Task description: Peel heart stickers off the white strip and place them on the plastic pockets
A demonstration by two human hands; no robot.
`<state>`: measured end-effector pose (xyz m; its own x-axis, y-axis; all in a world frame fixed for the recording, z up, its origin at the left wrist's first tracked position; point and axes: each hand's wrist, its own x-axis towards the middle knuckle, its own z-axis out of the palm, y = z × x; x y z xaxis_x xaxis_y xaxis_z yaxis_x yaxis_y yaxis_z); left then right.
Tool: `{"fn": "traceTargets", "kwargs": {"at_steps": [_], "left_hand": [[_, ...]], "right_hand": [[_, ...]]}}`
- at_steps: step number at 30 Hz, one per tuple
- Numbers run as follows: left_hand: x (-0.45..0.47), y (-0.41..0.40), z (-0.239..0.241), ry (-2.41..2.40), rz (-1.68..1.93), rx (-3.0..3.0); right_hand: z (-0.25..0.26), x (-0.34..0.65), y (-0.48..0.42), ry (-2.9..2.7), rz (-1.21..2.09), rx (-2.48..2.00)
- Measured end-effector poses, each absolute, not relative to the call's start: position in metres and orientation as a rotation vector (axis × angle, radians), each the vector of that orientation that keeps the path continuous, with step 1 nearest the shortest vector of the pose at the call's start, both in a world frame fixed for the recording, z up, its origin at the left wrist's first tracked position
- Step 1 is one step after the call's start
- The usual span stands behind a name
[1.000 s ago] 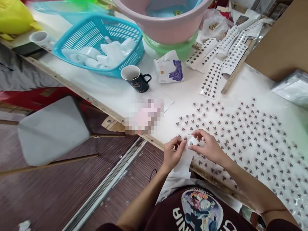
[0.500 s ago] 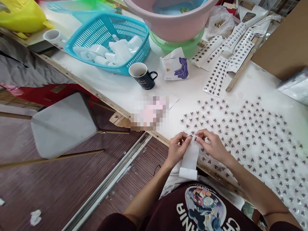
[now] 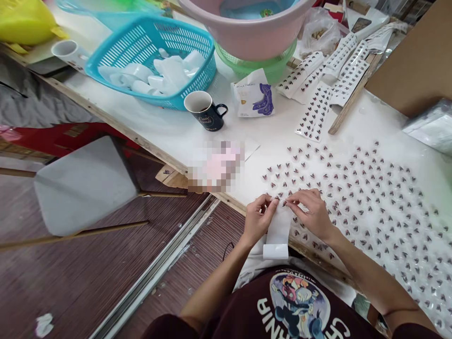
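Note:
My left hand [image 3: 258, 220] pinches the top of a white paper backing strip [image 3: 278, 231] that hangs down over the table's front edge toward my lap. My right hand [image 3: 311, 214] pinches the same strip's top from the right, fingertips almost meeting the left ones. Just beyond both hands, rows of small dark heart-shaped stickers [image 3: 356, 188] cover the white table [image 3: 169, 132]. Whether a sticker sits between my fingertips is too small to tell.
Sticker sheets [image 3: 316, 113] and a wooden stick [image 3: 348, 106] lie further back. A black mug [image 3: 205, 111], a white packet [image 3: 251, 94], a blue basket [image 3: 151, 59] of white rolls, a pink basin [image 3: 247, 28] and a cardboard sheet [image 3: 416, 66] stand behind. A grey stool [image 3: 83, 186] is left.
Both hands moved slightly forward and up onto the table edge with the strip. More of the strip now hangs below my fingers than a second ago.

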<state>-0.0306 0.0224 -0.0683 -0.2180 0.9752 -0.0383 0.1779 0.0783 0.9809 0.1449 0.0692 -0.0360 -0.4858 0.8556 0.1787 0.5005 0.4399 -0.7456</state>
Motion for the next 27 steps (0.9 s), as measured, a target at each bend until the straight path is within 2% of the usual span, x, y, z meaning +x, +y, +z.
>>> {"fn": "traceTargets", "kwargs": {"at_steps": [5,9,16,20,23,27], "left_hand": [[-0.03,0.022,-0.069,1.564,1.216,1.193],[-0.03,0.022,-0.069,1.576,1.216,1.198],[-0.033,0.025,-0.069,1.514,1.223,1.277],[-0.034,0.024,-0.07,1.518,1.218,1.288],[-0.034,0.024,-0.071,1.536,1.22,1.303],[-0.034,0.025,-0.073,1.526,1.243,1.315]], "right_hand": [[-0.032,0.146,0.068,-2.08,0.885,-1.112],[-0.027,0.144,0.071,-1.808,0.974,-1.148],[-0.028,0.122,0.075,-1.667,1.283,-1.127],[-0.024,0.13,0.084,-1.571,1.294,-1.071],[-0.016,0.137,0.094,-1.615,1.248,-1.098],[-0.013,0.13,0.095,-1.768,1.358,-1.039]]}}
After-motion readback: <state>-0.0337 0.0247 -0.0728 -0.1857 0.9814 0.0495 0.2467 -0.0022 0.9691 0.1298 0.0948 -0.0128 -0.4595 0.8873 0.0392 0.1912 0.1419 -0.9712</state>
